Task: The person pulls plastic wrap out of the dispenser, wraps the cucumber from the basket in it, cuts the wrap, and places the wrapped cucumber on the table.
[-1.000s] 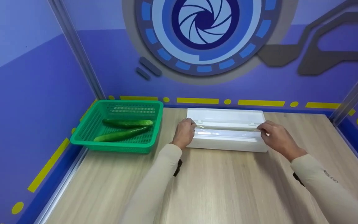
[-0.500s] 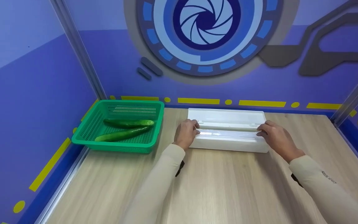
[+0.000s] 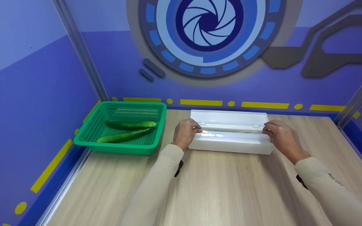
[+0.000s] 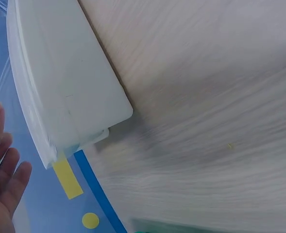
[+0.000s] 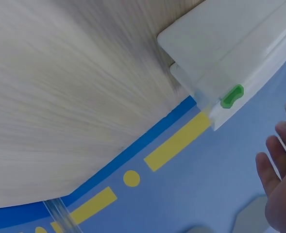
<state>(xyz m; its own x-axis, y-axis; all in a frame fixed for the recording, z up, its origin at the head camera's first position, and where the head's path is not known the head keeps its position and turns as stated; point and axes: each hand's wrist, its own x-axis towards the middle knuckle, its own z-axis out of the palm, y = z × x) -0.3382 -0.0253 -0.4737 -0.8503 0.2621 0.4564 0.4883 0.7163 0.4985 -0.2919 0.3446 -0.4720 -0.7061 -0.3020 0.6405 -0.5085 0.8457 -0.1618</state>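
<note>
A white cling film dispenser (image 3: 230, 147) lies on the table with its lid (image 3: 229, 117) raised at the back. Clear cling film (image 3: 231, 136) stretches across its open top between both hands. At the left end, my left hand (image 3: 183, 134) pinches the film's edge between thumb and fingertips. My right hand (image 3: 283, 138) grips the opposite corner of the film in the same way. In the left wrist view, film runs from the dispenser's rim towards the thumb and forefinger. The right wrist view shows a green piece (image 5: 232, 96) on the dispenser's end.
Left of the dispenser stands a green plastic basket (image 3: 118, 148) holding two cucumbers, one at the back (image 3: 130, 125) and one in front (image 3: 124, 136). Behind the wooden table (image 3: 225, 188) rises a blue and purple printed wall (image 3: 112, 69).
Both hands dipped towards the dispenser's front half a second ago, then rose back and spread slightly outwards with the film between them. The basket and cucumbers stay put.
</note>
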